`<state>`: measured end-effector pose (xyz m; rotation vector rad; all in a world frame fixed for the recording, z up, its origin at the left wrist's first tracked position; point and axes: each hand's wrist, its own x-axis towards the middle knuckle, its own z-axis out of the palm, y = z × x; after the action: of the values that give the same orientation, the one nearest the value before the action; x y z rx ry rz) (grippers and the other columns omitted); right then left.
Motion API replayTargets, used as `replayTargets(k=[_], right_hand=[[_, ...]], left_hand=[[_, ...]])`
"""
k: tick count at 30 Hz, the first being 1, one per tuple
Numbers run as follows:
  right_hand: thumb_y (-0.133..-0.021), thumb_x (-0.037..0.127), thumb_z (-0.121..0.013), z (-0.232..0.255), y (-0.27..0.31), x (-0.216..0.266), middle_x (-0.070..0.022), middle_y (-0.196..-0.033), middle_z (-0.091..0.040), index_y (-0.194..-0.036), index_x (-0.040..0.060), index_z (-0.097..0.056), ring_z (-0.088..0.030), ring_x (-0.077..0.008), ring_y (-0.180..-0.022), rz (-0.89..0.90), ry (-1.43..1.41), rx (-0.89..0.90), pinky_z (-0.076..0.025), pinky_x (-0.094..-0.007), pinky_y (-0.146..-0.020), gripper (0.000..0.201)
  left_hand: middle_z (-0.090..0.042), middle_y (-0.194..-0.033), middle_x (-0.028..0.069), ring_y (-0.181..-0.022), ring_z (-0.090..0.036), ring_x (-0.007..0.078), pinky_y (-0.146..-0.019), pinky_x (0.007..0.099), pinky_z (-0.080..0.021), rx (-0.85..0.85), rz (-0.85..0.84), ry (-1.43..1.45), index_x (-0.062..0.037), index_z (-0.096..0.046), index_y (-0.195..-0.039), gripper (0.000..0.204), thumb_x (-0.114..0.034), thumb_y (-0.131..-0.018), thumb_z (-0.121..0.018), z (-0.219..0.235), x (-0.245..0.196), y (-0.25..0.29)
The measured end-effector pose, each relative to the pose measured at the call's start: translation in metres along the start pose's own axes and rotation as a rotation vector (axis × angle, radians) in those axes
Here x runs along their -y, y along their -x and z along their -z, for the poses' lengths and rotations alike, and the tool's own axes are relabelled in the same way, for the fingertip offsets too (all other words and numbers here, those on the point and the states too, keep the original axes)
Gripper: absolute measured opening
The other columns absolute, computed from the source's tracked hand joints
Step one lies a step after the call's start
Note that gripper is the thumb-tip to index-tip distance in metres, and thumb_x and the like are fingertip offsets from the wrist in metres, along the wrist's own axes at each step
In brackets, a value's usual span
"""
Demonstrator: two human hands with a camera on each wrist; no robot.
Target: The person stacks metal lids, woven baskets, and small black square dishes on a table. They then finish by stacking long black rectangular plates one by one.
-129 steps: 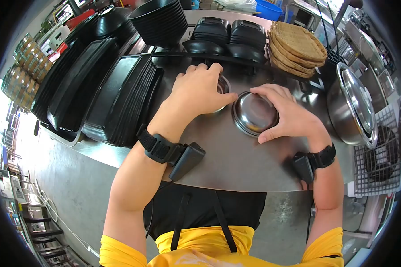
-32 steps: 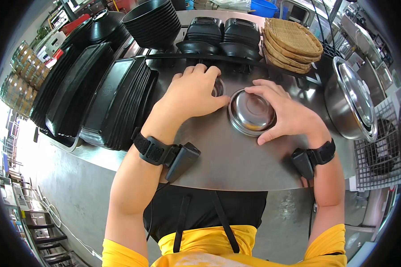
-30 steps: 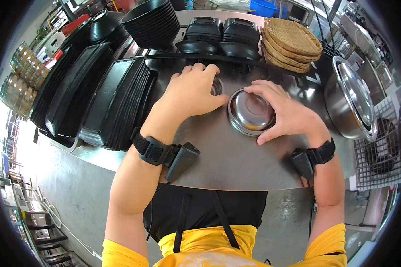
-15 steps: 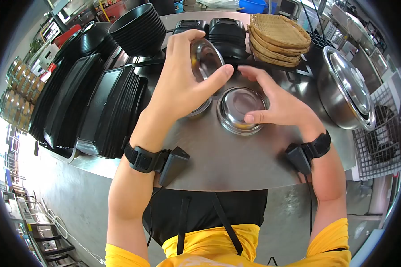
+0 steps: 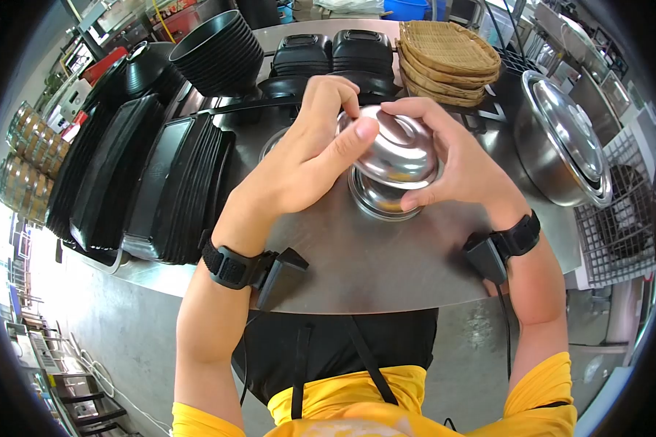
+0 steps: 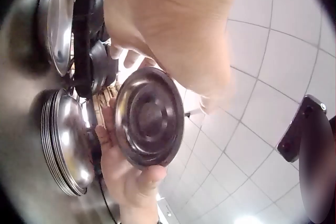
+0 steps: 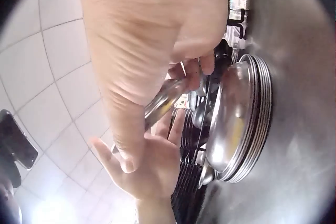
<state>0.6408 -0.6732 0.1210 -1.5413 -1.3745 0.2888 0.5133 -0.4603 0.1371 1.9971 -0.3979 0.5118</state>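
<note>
Between my hands, over the table, a shallow shiny steel bowl (image 5: 397, 156) is tilted with its rounded underside up. My right hand (image 5: 463, 156) grips its rim, fingers at the far side and thumb at the near side. My left hand (image 5: 299, 156) is at the bowl's left edge. In the left wrist view, the left thumb stands apart from the rim, while the left fingers are close to its top. Just below, a stack of similar upturned bowls (image 5: 383, 200) rests on the table. Another steel bowl (image 6: 62, 24) lies left of the stack, mostly behind my left hand in the head view.
Stacked black trays (image 5: 168, 193) line the table's left side. Black bowls (image 5: 219, 54), black dishes (image 5: 363, 52) and woven bamboo trays (image 5: 448, 58) stand along the back. A lidded steel pot (image 5: 561, 142) and a wire basket (image 5: 619, 226) are at the right.
My left hand has lifted a steel bowl from the left and carried it right, over the stack. My right hand has moved from the stack up to that bowl and taken its rim.
</note>
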Motion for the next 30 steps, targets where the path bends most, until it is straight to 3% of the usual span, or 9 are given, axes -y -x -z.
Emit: replayTargets(k=[2, 4, 6, 9, 12, 22, 28, 30], right_hand=[[-0.059, 0.035, -0.098, 0.006, 0.0, 0.001, -0.0098, -0.13, -0.052, -0.137, 0.0052, -0.053, -0.051, -0.0242, -0.126, 0.052, 0.115, -0.014, -0.04, -0.0365, -0.11, 0.095], [-0.057, 0.042, -0.097, 0.012, 0.001, 0.002, -0.0104, -0.128, -0.052, -0.134, 0.0046, -0.055, -0.047, -0.0285, -0.127, 0.019, 0.314, 0.111, -0.039, -0.0377, -0.111, 0.096], [-0.055, 0.048, -0.096, 0.011, 0.004, -0.003, -0.012, -0.128, -0.051, -0.133, 0.0061, -0.052, -0.045, -0.033, -0.128, -0.034, 0.361, 0.154, -0.036, -0.0416, -0.112, 0.099], [-0.056, 0.057, -0.092, 0.008, 0.01, -0.002, -0.0144, -0.132, -0.049, -0.136, 0.011, -0.046, -0.042, -0.037, -0.131, -0.192, 0.457, 0.333, -0.031, -0.0475, -0.113, 0.103], [-0.06, 0.06, -0.089, 0.007, 0.008, 0.001, -0.0137, -0.135, -0.048, -0.136, 0.0106, -0.046, -0.041, -0.0368, -0.133, -0.255, 0.411, 0.322, -0.03, -0.0472, -0.114, 0.1], [-0.066, 0.057, -0.086, 0.007, 0.009, -0.006, -0.0138, -0.139, -0.047, -0.137, 0.0144, -0.047, -0.037, -0.0369, -0.136, -0.248, 0.456, 0.33, -0.027, -0.0495, -0.114, 0.091], [-0.067, 0.058, -0.085, 0.007, 0.01, -0.006, -0.0142, -0.139, -0.048, -0.137, 0.0136, -0.047, -0.038, -0.0367, -0.136, -0.252, 0.46, 0.324, -0.027, -0.0499, -0.114, 0.091], [-0.069, 0.061, -0.083, 0.006, 0.009, -0.006, -0.0157, -0.137, -0.049, -0.137, 0.0131, -0.049, -0.04, -0.0372, -0.134, -0.246, 0.445, 0.307, -0.028, -0.0494, -0.113, 0.09]], left_hand=[[-0.05, -0.12, 0.0184, -0.111, -0.051, 0.0283, -0.096, 0.041, -0.042, -0.004, 0.085, -0.021, 0.0005, -0.05, -0.107, 0.048, -0.047, -0.102, -0.054, 0.0, 0.0, 0.0], [-0.056, -0.116, 0.0161, -0.109, -0.054, 0.0334, -0.099, 0.0439, -0.04, -0.018, 0.065, -0.354, -0.0014, -0.057, -0.106, 0.041, -0.042, -0.104, -0.049, 0.002, 0.009, -0.002], [-0.058, -0.116, 0.0156, -0.116, -0.051, 0.0338, -0.106, 0.0386, -0.037, -0.014, 0.133, -0.451, 0.0012, -0.058, -0.113, 0.045, -0.042, -0.102, -0.053, 0.004, 0.013, 0.002], [-0.058, -0.127, 0.0191, -0.125, -0.051, 0.0399, -0.107, 0.0454, -0.041, 0.043, 0.325, -0.91, -0.0055, -0.06, -0.125, 0.053, -0.047, -0.092, -0.066, 0.002, 0.024, 0.014], [-0.057, -0.127, 0.02, -0.124, -0.052, 0.0409, -0.104, 0.0463, -0.044, 0.139, 0.45, -0.897, -0.0063, -0.06, -0.125, 0.057, -0.047, -0.087, -0.071, 0.001, 0.024, 0.014], [-0.06, -0.125, 0.0221, -0.12, -0.056, 0.0406, -0.101, 0.0445, -0.047, 0.126, 0.432, -0.797, -0.0047, -0.059, -0.127, 0.063, -0.038, -0.078, -0.079, 0.006, 0.021, 0.01], [-0.06, -0.121, 0.0209, -0.115, -0.059, 0.0376, -0.1, 0.041, -0.048, 0.005, 0.407, -0.726, -0.0025, -0.058, -0.126, 0.06, -0.03, -0.076, -0.077, 0.008, 0.017, 0.004], [-0.059, -0.122, 0.0216, -0.114, -0.058, 0.0388, -0.097, 0.0439, -0.049, -0.156, 0.316, -0.626, -0.0023, -0.057, -0.129, 0.068, -0.035, -0.072, -0.077, 0.008, 0.018, 0.002]])
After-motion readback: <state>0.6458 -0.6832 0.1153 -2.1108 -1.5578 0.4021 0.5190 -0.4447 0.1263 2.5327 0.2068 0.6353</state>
